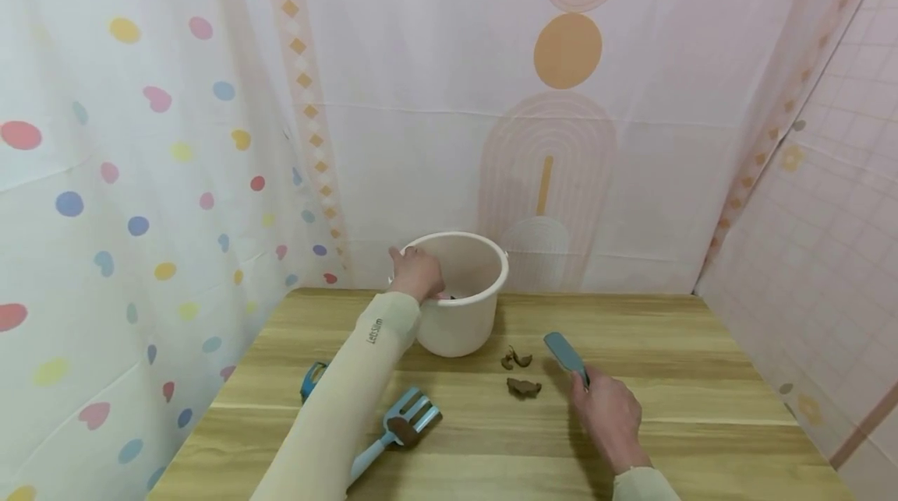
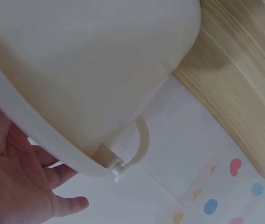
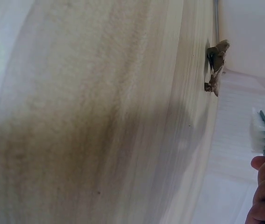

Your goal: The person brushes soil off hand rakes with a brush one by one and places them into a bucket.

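A white bucket (image 1: 456, 329) stands near the back edge of the wooden table. My left hand (image 1: 417, 273) is over its left rim, partly inside the mouth. In the left wrist view that hand (image 2: 17, 172) shows spread, mostly straight fingers beside the rim, with nothing seen in them. A small part of the bucket's handle (image 2: 143, 140) shows there too. On the right, my right hand (image 1: 610, 415) grips a blue-green brush (image 1: 563, 353) above the table. White bristles of the brush (image 3: 258, 133) show in the right wrist view. Brown dry leaf pieces (image 1: 523, 387) lie between bucket and brush.
A light-blue hand fork (image 1: 414, 411) with a brown piece on it lies front left, partly under my left sleeve. A blue object (image 1: 312, 378) sits left of that arm, half hidden. Patterned curtains (image 1: 421, 150) hang behind the table (image 1: 701, 384) and along both sides.
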The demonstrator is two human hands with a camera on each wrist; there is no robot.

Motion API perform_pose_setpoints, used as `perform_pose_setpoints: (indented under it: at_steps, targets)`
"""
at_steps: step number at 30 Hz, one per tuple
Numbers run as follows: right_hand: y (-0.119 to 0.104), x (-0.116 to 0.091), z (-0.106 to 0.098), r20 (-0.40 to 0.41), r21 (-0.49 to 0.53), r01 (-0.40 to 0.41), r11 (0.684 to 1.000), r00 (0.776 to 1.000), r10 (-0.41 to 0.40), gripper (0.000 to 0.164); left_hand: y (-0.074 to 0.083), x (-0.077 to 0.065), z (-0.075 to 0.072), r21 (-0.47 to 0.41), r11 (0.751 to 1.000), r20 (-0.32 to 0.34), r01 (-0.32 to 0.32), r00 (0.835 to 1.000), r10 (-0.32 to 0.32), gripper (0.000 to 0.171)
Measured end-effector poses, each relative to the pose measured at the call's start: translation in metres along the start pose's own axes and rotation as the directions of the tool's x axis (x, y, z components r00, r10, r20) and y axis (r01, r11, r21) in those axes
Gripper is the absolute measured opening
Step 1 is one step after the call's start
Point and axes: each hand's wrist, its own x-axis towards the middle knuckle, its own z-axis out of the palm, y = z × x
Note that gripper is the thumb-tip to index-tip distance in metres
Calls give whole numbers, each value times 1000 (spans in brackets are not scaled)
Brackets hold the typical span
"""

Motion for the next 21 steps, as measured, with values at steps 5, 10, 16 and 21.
perform_pose_setpoints:
  at_steps: [5, 10, 16, 21]
  targets:
    - [2, 1, -3, 7, 8, -5, 1000, 1000, 5, 28, -2, -2, -4, -44, 999, -39, -32, 999, 30, 24]
    - [4, 3, -5, 19, 16, -23, 1000, 1000, 23, 33, -8, -5, -8, -70, 996, -88, -59, 995, 53, 24]
    - [5, 5, -7, 1, 8, -11, 1000, 1000, 11, 34, -19, -11, -13, -78, 994, -132, -77, 989, 66, 31]
    - [5, 7, -8, -10, 10, -11, 1000, 1000, 11, 34, -26, -24, -21, -98, 993, -139, -66, 989, 52, 39]
